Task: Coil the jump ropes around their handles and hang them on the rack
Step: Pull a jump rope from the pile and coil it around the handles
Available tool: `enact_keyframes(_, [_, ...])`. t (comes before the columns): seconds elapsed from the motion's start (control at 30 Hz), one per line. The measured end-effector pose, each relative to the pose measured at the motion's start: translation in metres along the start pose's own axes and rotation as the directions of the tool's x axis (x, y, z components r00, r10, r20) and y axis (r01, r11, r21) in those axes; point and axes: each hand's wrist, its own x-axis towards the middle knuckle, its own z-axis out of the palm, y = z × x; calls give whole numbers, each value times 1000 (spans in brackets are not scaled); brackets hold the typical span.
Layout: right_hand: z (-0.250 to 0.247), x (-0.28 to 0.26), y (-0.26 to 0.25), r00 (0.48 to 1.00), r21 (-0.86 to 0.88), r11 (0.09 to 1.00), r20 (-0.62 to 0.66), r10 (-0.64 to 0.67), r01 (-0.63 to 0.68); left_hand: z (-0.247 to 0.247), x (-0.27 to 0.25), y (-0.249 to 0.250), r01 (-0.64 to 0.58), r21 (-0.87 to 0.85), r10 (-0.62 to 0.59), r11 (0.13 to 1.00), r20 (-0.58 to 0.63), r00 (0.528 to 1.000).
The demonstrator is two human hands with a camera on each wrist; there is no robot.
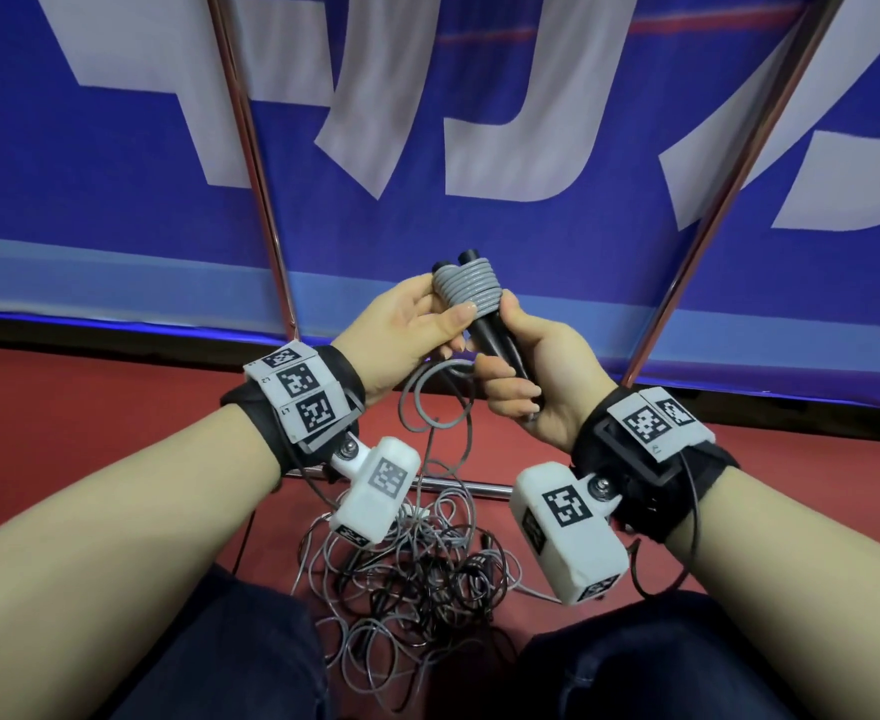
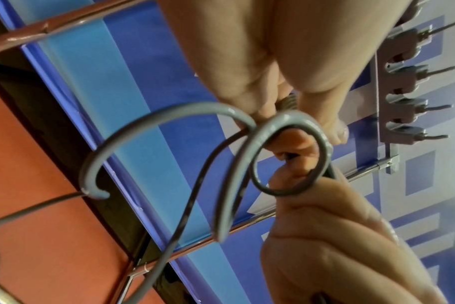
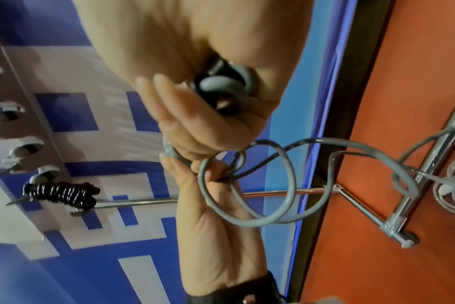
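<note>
Right hand (image 1: 523, 387) gripping black handles (image 1: 495, 335), grey rope (image 1: 466, 288) half coiled; left hand (image 1: 417, 324) pinching coil. Loose tail over floor pile (image 1: 406, 574).

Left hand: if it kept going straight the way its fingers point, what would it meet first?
Probably the right hand: the left hand points across the grey coil on the black handles. Depth uncertain.

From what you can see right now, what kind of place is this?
Probably a sports hall or gym storage corner. A red sport-type floor meets a big blue banner with white lettering, a metal rack with hooks already holds one coiled black rope, and more jump ropes lie tangled on the floor.
</note>
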Motion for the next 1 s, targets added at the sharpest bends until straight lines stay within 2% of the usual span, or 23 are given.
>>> enact_keyframes(0.3, [-3, -6, -7, 994, 129, 991, 97, -43, 30, -1, -3, 13, -35, -161, 54, 986, 114, 992])
enact_keyframes(0.4, [-2, -9, -8, 990, 151, 989, 135, -30, 9, 1, -3, 13, -48, -162, 62, 986, 82, 995])
enact_keyframes(0.5, [-3, -10, -8, 974, 213, 975, 225, 20, -69, 3, -4, 13, -63, -169, 67, 984, 17, 998])
enact_keyframes(0.57, [-7, -8, -6, 931, 279, 942, 357, 80, -188, 4, -5, 13, -48, -148, 48, 988, 1, 999])
enact_keyframes(0.63, [-11, -7, -5, 856, 315, 893, 500, 133, -322, 5, -6, 13, -16, -118, 17, 993, 10, 1000])
enact_keyframes(0.8, [-13, -3, -5, 736, 199, 857, 624, 263, -475, 1, -10, 15, 18, -117, -7, 993, 91, 996])
enact_keyframes(0.9, [-10, -3, -5, 738, 166, 868, 614, 280, -467, 2, -10, 14, 35, -211, -12, 977, 110, 994])
enact_keyframes(0.93, [-8, -4, -5, 760, 168, 881, 591, 270, -443, 2, -10, 15, 45, -248, -18, 968, 109, 994])
enact_keyframes(1.0, [-4, -5, -7, 843, 113, 932, 475, 254, -344, 3, -11, 15, 58, -308, -29, 950, 97, 995])
